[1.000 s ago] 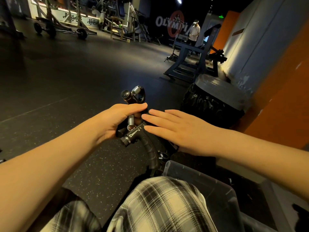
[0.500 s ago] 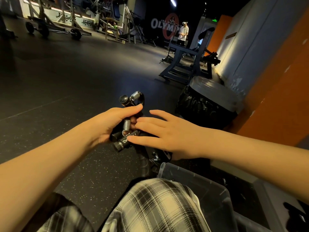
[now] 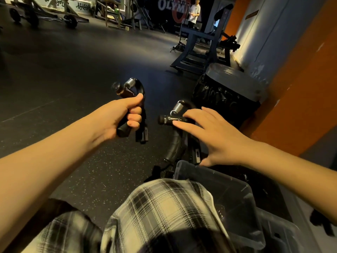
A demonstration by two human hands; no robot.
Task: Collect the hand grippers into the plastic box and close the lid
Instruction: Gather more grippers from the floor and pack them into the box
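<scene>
Fingers of my left hand are curled tight round a black hand gripper, held up in the middle of the frame. My right hand is spread out, its straight fingers resting on a second hand gripper just to the right. Below that hand, at the lower right, sits the clear plastic box, beside my checked cloth.

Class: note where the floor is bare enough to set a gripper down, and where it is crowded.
Free: floor left of the left hand; speckled strip between that forearm and the plaid knee. Crowded: around the right hand, among a hand gripper, plastic box and black bin.
</scene>
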